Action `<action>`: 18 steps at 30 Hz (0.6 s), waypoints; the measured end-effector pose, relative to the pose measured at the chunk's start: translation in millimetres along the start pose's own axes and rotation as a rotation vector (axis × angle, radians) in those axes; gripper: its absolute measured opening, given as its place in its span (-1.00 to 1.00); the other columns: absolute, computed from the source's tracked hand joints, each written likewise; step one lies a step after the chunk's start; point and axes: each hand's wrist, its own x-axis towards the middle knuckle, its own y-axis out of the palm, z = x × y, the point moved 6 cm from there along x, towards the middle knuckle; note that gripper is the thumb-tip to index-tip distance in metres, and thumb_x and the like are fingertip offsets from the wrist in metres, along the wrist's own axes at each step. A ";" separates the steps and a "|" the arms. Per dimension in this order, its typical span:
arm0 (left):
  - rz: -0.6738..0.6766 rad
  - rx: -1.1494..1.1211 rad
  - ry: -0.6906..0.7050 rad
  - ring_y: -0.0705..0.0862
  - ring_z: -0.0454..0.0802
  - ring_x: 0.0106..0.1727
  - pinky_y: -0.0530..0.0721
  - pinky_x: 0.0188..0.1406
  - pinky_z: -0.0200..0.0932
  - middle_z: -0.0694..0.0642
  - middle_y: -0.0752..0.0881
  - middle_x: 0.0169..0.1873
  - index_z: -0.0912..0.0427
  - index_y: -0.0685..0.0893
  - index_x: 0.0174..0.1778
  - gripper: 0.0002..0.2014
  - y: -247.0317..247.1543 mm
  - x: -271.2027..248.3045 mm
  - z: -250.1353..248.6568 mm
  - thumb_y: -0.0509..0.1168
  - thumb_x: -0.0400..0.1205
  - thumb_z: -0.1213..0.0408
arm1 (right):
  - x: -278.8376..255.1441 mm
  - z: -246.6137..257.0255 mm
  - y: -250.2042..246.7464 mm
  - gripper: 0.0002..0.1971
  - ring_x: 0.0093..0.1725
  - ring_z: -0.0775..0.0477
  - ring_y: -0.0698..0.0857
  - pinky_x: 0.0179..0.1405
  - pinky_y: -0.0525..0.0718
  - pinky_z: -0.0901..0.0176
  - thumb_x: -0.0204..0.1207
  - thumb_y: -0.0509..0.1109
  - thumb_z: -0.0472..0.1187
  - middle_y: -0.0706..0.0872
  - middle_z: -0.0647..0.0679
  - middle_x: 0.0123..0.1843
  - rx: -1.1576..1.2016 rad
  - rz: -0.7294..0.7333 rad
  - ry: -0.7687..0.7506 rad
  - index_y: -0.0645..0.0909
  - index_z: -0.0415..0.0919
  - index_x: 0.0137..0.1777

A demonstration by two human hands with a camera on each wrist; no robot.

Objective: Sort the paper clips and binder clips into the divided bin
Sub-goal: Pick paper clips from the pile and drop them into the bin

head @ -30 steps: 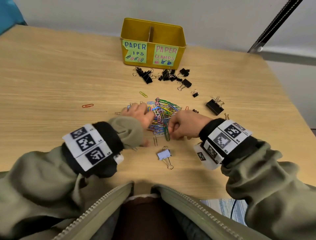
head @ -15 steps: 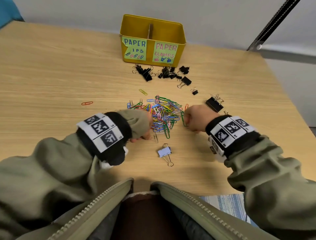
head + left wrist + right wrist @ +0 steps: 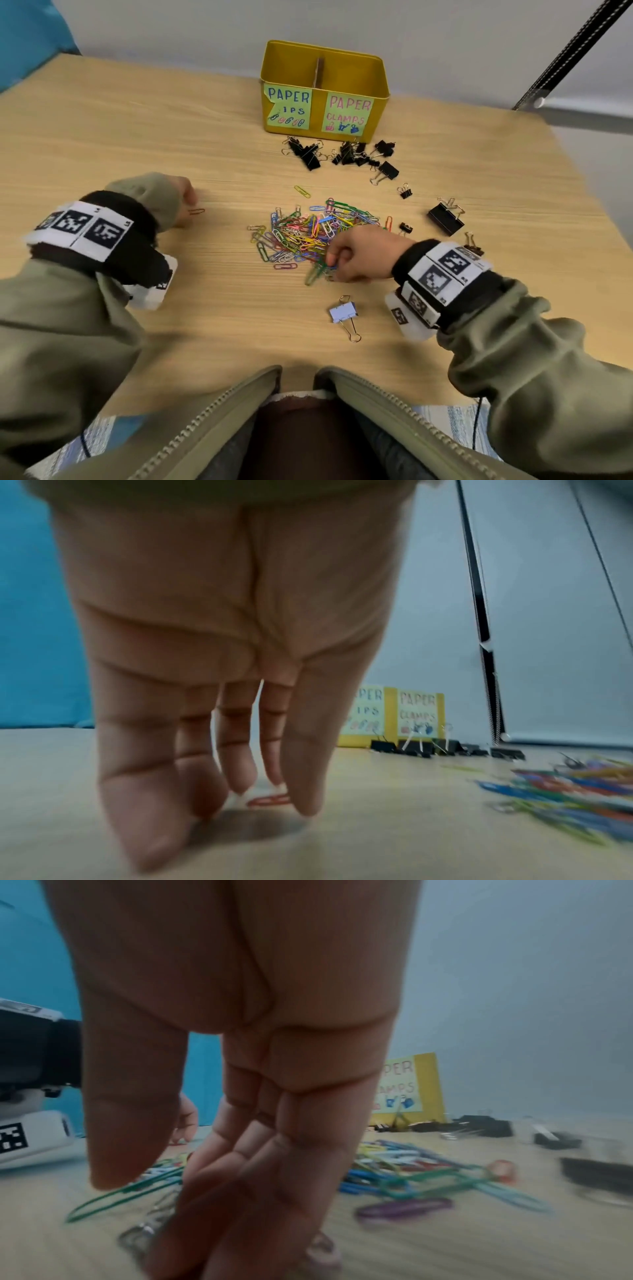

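Two hands: both are low over the table [image 3: 102, 137], each working its own end of the scatter, which I judge is a way to gather paper clips faster.
Left hand [image 3: 183, 198]: fingers point straight down, spread a little, tips at the wood around the stray red paper clip [image 3: 270, 800]; it closes in on the clip but does not yet pinch it.
Why there: that clip lies alone, well off to the left of the heap, so this hand is the natural one to fetch it.
Right hand [image 3: 363, 253]: fingers are curled down onto the near edge of the coloured paper clip pile [image 3: 308, 229], with a large green clip [image 3: 130, 1194] passing under the thumb; whether it truly grips any clip, I cannot tell, as the wrist view is blurred.
Pile: sits between the hands, just beyond the right fingertips, loose and tangled, so clips probably lift in clumps.
Black binder clips [image 3: 342, 154]: bunched beyond the pile, just in front of the bin, likely staged for its clamp side.
Divided bin [image 3: 376, 68]: far side of both hands, labels facing the person; clips go left, clamps right.
White binder clip [image 3: 343, 313]: near side of the right hand, apart from it, untouched.
Large black binder clip [image 3: 445, 219]: beyond the right wrist.
Progress: early, by my reading; nearly everything lies on the table.
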 end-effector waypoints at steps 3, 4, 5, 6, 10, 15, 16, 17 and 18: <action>-0.055 0.023 0.035 0.70 0.18 -0.07 0.70 0.04 0.03 0.20 0.74 0.02 0.02 0.55 -0.16 -0.80 -9.7 -37.5 -28.3 0.43 0.41 0.30 | 13.4 20.3 -0.9 -0.84 -0.42 0.21 0.48 -0.37 0.47 0.32 0.43 0.46 -0.15 0.52 0.16 -0.41 -0.044 -0.031 -0.067 0.68 -0.12 0.00; -0.048 0.028 0.055 0.67 0.12 -0.09 0.66 -0.01 -0.08 0.17 0.75 0.03 0.03 0.59 -0.17 -0.85 -9.0 -45.4 -38.5 0.40 0.44 0.33 | 16.7 22.6 -3.3 -0.85 -0.45 0.22 0.47 -0.39 0.46 0.30 0.45 0.45 -0.14 0.52 0.14 -0.42 -0.032 -0.038 -0.070 0.67 -0.12 -0.01; -0.030 0.033 0.094 0.64 0.07 -0.14 0.60 -0.12 -0.19 0.15 0.76 0.02 0.03 0.62 -0.21 -0.88 -4.0 -48.7 -47.9 0.37 0.46 0.36 | 18.7 21.6 -7.7 -0.88 -0.50 0.22 0.50 -0.43 0.50 0.28 0.46 0.44 -0.15 0.55 0.11 -0.42 -0.001 -0.050 -0.061 0.66 -0.12 -0.03; -0.001 0.021 0.127 0.61 0.04 -0.18 0.55 -0.21 -0.26 0.12 0.77 -0.02 0.02 0.60 -0.29 -0.85 3.1 -52.1 -58.4 0.35 0.47 0.38 | 19.9 17.6 -13.8 -0.93 -0.58 0.23 0.53 -0.51 0.54 0.31 0.48 0.42 -0.18 0.59 0.07 -0.42 0.054 -0.066 -0.042 0.64 -0.12 -0.07; 0.060 -0.037 0.301 0.60 -0.02 -0.23 0.53 -0.19 -0.27 0.04 0.69 -0.18 0.06 0.62 -0.25 -0.87 24.2 -65.1 -100.1 0.32 0.49 0.41 | 12.9 -15.9 -46.2 -0.95 -0.45 0.07 0.66 -0.50 0.69 0.25 0.55 0.34 -0.24 0.67 -0.08 -0.26 0.169 -0.209 0.104 0.57 -0.14 -0.14; 0.035 -0.121 0.341 0.62 0.00 -0.19 0.65 -0.14 -0.11 0.10 0.65 -0.04 0.12 0.52 0.21 -0.49 7.3 -76.3 -110.6 0.51 0.38 0.15 | 0.0 -52.4 -59.9 -0.70 0.04 -0.26 0.74 -0.23 0.75 0.03 0.57 0.25 -0.29 0.64 -0.24 0.26 -0.028 -0.235 0.312 0.55 -0.23 0.29; 0.029 -0.077 0.345 0.63 0.05 -0.06 0.65 0.01 -0.05 0.11 0.62 0.02 0.09 0.47 0.25 -0.36 7.5 -78.2 -108.7 0.55 0.29 0.05 | -0.7 -54.5 -56.4 -0.65 0.11 -0.24 0.71 -0.27 0.69 0.14 0.58 0.23 -0.28 0.61 -0.23 0.31 -0.095 -0.207 0.329 0.52 -0.24 0.36; 0.028 -0.050 0.354 0.61 0.08 0.03 0.63 0.10 -0.04 0.13 0.60 0.08 0.08 0.44 0.30 -0.24 9.2 -81.4 -109.6 0.58 0.21 0.00 | -0.4 -54.5 -53.2 -0.64 0.14 -0.21 0.68 -0.23 0.66 0.18 0.59 0.20 -0.27 0.61 -0.23 0.33 -0.152 -0.198 0.331 0.51 -0.26 0.38; 0.045 -0.030 0.362 0.60 0.10 0.09 0.61 0.14 -0.05 0.15 0.58 0.14 0.09 0.40 0.36 -0.15 14.5 -84.1 -111.1 0.60 0.18 -0.01 | 1.7 -52.8 -49.5 -0.64 0.16 -0.19 0.66 -0.10 0.67 0.16 0.59 0.20 -0.27 0.62 -0.22 0.32 -0.191 -0.200 0.322 0.52 -0.28 0.37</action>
